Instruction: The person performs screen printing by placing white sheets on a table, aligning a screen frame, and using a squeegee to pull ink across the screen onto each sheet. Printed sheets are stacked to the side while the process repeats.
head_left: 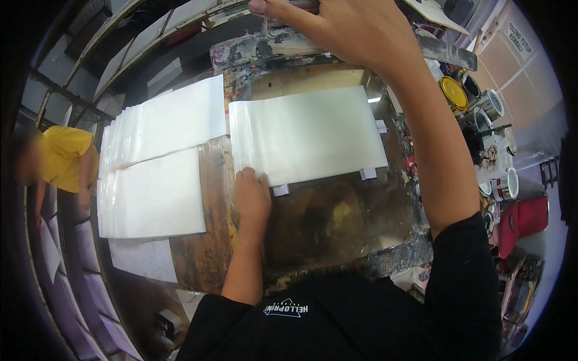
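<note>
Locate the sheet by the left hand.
In the head view, the white sheet lies centrally on the dark board, right of two stacks, the left hand at its lower-left corner.

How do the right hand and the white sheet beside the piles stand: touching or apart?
Apart: the head view shows a tan strip between the right hand and the white sheet.

White capital lettering (286, 310), with a smaller line beside it and a thin angular outline, stands on the chest of the person's black T-shirt (343, 322). A white sign (519, 37) on the pale wall (500, 66) at the upper right carries two lines of dark capitals, tilted in view. Any marks on the cans (453, 93) below it are too small to read.
</note>
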Demonstrator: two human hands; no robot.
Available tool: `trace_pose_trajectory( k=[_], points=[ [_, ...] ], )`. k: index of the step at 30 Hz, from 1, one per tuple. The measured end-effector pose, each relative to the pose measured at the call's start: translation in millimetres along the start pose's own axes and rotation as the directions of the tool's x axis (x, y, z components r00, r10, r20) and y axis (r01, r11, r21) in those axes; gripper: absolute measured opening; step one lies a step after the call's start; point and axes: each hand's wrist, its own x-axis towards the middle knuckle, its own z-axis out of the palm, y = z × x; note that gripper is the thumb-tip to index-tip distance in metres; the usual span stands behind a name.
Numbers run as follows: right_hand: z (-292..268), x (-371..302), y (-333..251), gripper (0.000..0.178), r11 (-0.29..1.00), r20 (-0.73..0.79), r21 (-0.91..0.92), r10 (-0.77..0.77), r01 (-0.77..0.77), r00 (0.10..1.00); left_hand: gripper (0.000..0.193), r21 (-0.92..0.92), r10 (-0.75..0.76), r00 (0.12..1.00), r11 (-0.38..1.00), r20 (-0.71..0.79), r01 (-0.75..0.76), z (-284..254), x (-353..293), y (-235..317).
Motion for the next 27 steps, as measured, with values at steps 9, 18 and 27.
trace_pose_trajectory(
  k=[9, 18, 27],
  points=[
    [7, -13, -1, 0.090, 0.997, -0.125, 0.037, -0.057, 0.062, 0.991, 0.024, -0.301, 0.159, 0.974, 0.932, -0.161, -0.202, -32, 29, 48],
    [27, -27, 12, 0.078, 0.980, -0.292, -0.062, -0.199, 0.189, 0.936, 0.029, -0.186, -0.112, 0.966, 0.980, -0.232, 0.069, -99, 77, -66],
    [-2, -2, 2, 0.091, 0.994, -0.070, -0.004, -0.107, 0.107, 0.992, 0.058, -0.184, 0.425, 0.895, 0.898, 0.131, -0.399, 2, 18, 54]
  ],
)
